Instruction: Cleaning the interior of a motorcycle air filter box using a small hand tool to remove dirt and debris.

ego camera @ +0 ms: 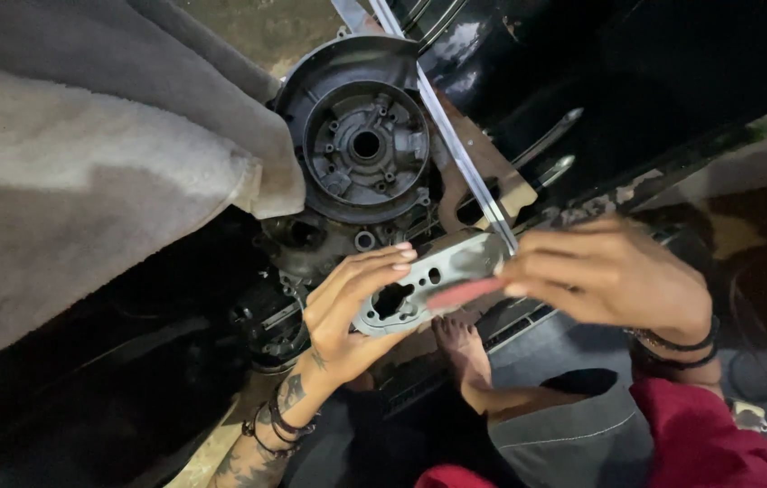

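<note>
- The left hand (347, 312) holds a flat metal plate (424, 282), dull grey, cast-looking, with rounded corners and several cut-outs: one large irregular dark opening near the palm and smaller round holes further along.
- The left grip is closed on the plate's near end: fingers (374, 267) curl over its upper edge, and the palm backs the lower corner. The plate juts out to the right of the hand, tilted slightly upward.
- The right hand (605, 271) pinches a thin, flat reddish strip (465, 294) between its fingertips; this grip is narrow and shut on the strip's right end.
- The strip's free end lies across the plate's lower face, touching it or just over it; blur hides which.
- Both wrists wear dark bands; the left forearm is tattooed, and the right arm ends in a red sleeve (700, 434).
- Above the hands sits a round engine casing (365, 145), dark grey metal, dished, with a central bore, ribs and bolt holes, grimy in texture.
- A bright metal bar (456, 145) runs diagonally past the casing toward the plate's far end.
- A coarse grey cloth (85, 172) drapes at upper left.
- A bare foot (460, 348) rests below the plate.
</note>
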